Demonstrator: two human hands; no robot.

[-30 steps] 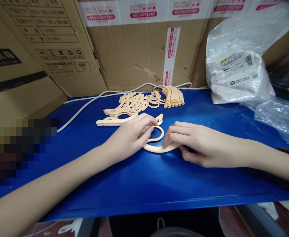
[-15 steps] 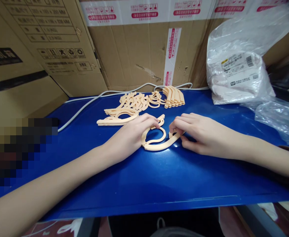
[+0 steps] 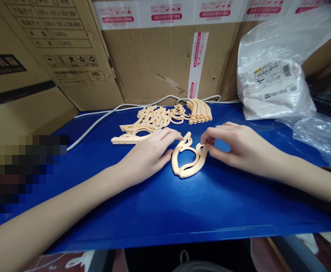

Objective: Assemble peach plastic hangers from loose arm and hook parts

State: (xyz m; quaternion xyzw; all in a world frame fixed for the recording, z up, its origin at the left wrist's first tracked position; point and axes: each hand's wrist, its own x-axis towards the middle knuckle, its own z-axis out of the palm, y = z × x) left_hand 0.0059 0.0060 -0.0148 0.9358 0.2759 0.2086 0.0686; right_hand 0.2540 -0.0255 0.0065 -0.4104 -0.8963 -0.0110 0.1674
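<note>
A beige plastic folding hanger (image 3: 192,172) lies on the blue table, its two curved arms swung up into a narrow U around a central hook piece. At its right arm, my right hand (image 3: 229,145) pinches the end between thumb and fingers. My left hand (image 3: 154,149) rests beside the left arm, thumb and fingers apart, fingertips against or very near its outer edge. Behind my left hand lie folded hangers (image 3: 128,139), partly covered by it.
Farther back are a heap of beige hook pieces (image 3: 154,116) and a row of curved beige arms (image 3: 199,111). A white cable (image 3: 97,120) runs along the cardboard boxes (image 3: 154,64). Clear plastic packaging (image 3: 275,87) stands at the right on the blue table (image 3: 165,211).
The hanger's arms have swung closer together, from spread wide to a narrow U. My left fingers have loosened from the left arm; my right hand has raised the right arm's end.
</note>
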